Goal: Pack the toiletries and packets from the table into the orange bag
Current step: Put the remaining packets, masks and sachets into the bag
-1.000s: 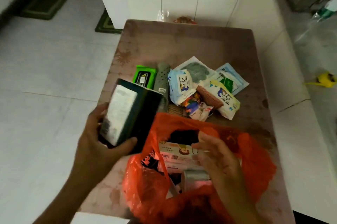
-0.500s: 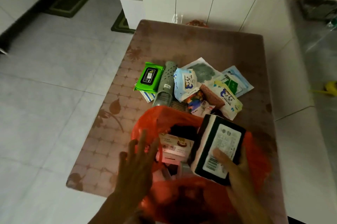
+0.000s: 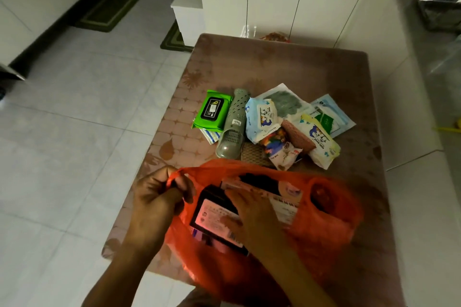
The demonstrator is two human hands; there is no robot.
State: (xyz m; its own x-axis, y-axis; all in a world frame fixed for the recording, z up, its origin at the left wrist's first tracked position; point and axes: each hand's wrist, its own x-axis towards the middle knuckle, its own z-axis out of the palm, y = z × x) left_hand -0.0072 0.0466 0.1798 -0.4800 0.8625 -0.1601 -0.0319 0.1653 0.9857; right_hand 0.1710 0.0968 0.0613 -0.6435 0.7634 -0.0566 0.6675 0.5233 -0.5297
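We are pinching the orange bag's thin, floppy rim with our left hand, while our right hand is pressing flat, fingers loose, on the stiff dark box inside; gripping its edges looks safest to us.

Left hand: left hand pinches the rim of the orange bag and pulls it open to the left.
Right hand: right hand lies flat on a dark box with a pale label, inside the bag's mouth.
Bag contents: a pink-white carton sits just beside the dark box.
Table: brown patterned table.
Pile behind bag: green wipes pack, grey-green perforated case, blue-white baby wipes pack, colourful snack packet, second baby wipes pack, flat sachets, all touching or overlapping.
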